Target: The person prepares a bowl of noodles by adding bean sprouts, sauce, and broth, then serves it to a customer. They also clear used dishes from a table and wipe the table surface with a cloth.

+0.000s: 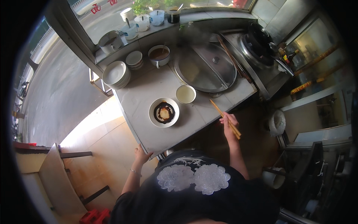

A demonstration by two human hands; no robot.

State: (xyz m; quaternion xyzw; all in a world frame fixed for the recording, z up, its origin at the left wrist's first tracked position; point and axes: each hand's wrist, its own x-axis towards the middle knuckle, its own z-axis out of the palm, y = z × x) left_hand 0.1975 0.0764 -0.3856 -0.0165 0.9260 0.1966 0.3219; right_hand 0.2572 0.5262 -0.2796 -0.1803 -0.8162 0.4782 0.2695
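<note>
My right hand (230, 121) holds a pair of long wooden chopsticks (216, 106), their tips over the counter's front edge, near the big round pot. My left hand (142, 154) rests on the counter's near left corner, thumb spread from the fingers, holding nothing. Between the hands, a white bowl with dark sauce (164, 112) stands on the tiled counter (145, 98). Behind it and to the right is a smaller bowl of pale liquid (186, 94). The round steel pot (193, 72) holds cloudy liquid; a half lid with a knob (216, 60) covers its right part.
Stacked white plates or bowls (114, 73), smaller stacked bowls (134, 58) and an enamel mug of brown sauce (159, 53) line the counter's back left. Several seasoning tubs (142, 23) stand on the window ledge. At right are a stove with a black wok (258, 42) and a lined bin (277, 123).
</note>
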